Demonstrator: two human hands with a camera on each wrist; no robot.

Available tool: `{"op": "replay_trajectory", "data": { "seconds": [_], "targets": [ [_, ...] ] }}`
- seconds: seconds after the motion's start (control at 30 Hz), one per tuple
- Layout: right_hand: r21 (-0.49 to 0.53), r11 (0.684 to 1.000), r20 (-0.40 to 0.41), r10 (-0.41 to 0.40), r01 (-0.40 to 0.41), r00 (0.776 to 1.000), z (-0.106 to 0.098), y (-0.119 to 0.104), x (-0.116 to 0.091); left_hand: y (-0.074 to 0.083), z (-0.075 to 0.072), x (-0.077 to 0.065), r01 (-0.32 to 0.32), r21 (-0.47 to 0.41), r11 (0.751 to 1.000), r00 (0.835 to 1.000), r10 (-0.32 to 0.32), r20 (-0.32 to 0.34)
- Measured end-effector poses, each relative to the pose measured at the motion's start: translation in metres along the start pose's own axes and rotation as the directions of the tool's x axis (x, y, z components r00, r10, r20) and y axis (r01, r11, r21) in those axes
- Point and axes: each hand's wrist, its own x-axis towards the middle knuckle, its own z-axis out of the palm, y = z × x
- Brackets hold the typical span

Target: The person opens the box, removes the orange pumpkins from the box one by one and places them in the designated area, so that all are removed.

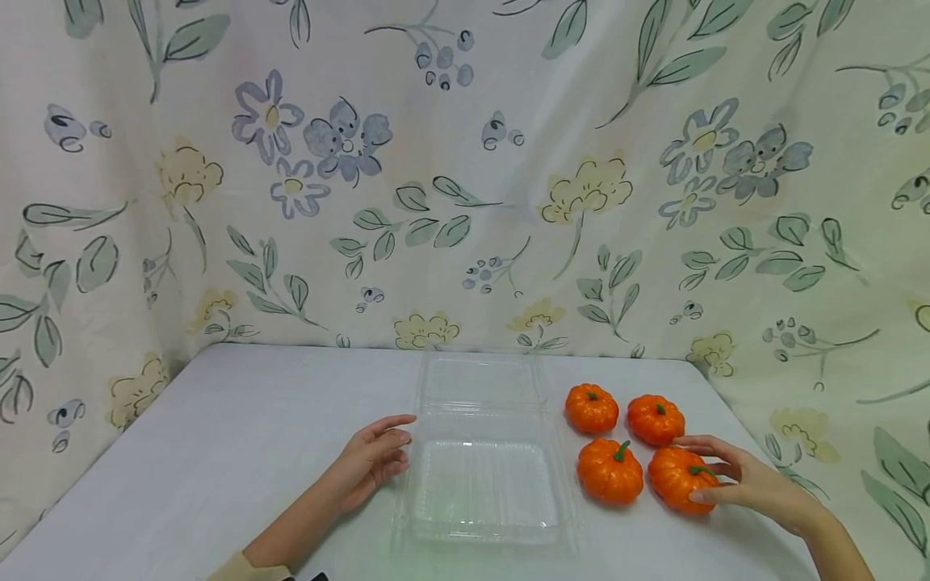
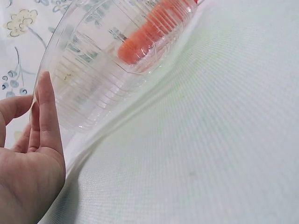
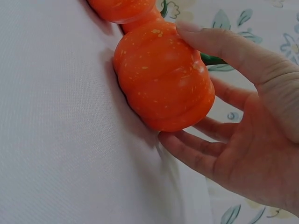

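My right hand (image 1: 763, 484) has its thumb and fingers around an orange toy pumpkin (image 1: 676, 480) with a green stem, at the front right of the group. In the right wrist view, the thumb of that hand (image 3: 261, 116) lies on one side of the pumpkin (image 3: 163, 79) and fingertips touch the other. A clear plastic clamshell container (image 1: 487, 532) stands with its lid thrown back. Beside its left rim is my left hand (image 1: 363, 468), fingers loosely bent. In the left wrist view, fingertips of this hand (image 2: 32, 172) meet the edge of the container (image 2: 84, 93).
Three more toy pumpkins are close by: one at front left (image 1: 609, 476), one at back left (image 1: 592, 409) and one at back right (image 1: 654, 420). Everything stands on a white-covered table (image 1: 291, 403). A floral curtain (image 1: 436, 242) hangs behind it and along the sides.
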Motion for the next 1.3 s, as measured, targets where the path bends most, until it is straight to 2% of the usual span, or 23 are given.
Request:
{"op": "replay_trajectory", "data": {
  "seconds": [0.2,0.5,0.73,1.13,1.3],
  "targets": [
    [0.002,1.0,0.002,0.031,-0.031,1.0,0.001,0.002,0.002,0.002,0.002,-0.002,0.014,-0.019,1.0,1.0,-0.014,-0.007],
    [0.022,0.999,0.007,0.033,-0.033,0.999,0.0,0.002,0.002,0.003,0.003,-0.004,0.019,-0.027,0.999,1.0,-0.019,-0.01],
    [-0.001,1.0,0.002,0.014,-0.014,1.0,-0.006,0.001,-0.002,0.003,0.003,-0.004,0.028,-0.026,0.999,0.999,-0.029,-0.024],
    [-0.062,0.998,-0.075,-0.013,0.008,0.997,-0.01,-0.01,-0.012,0.004,0.001,-0.002,0.043,0.006,0.999,0.998,-0.042,-0.044],
    [-0.118,0.992,-0.17,-0.061,0.041,0.984,-0.01,-0.02,-0.011,0.011,-0.002,-0.003,0.052,0.022,0.998,0.997,-0.05,-0.065]
  ]
}}
